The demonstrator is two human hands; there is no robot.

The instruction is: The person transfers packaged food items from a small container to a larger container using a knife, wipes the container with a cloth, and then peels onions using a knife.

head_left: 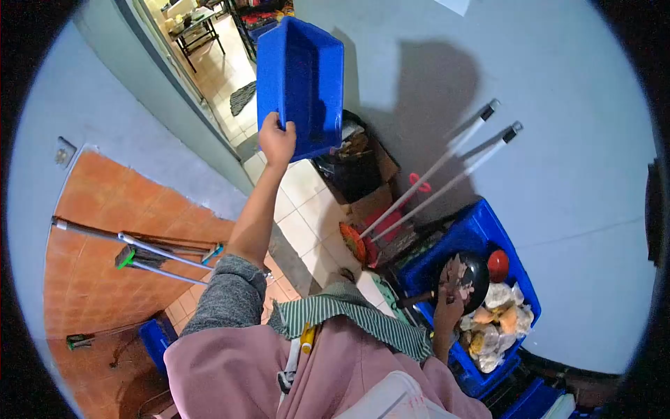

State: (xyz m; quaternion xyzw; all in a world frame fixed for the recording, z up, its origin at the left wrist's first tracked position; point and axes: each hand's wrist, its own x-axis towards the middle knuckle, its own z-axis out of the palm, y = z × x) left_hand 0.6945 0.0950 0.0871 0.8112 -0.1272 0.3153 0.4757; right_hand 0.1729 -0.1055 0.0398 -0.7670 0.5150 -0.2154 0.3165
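Note:
My left hand (278,142) is raised, its fingers wrapped round the near edge of an empty blue bin (301,91), which hangs over the floor by the doorway. At the lower right, my right hand (448,307) is at the near side of a black frying pan (477,283) that contains pale brown pieces. Its fingers are bunched at those pieces, and what they grip is hard to make out. The pan rests in a large blue crate (527,297), beside a red round item (497,266) and several clear bags of food (499,321).
Two white poles (447,160) lean on the grey wall, near a black bag (345,171) in a cardboard box (384,199). Brooms (167,258) lean on the orange tiled wall at the left. A doorway (223,77) opens at the top.

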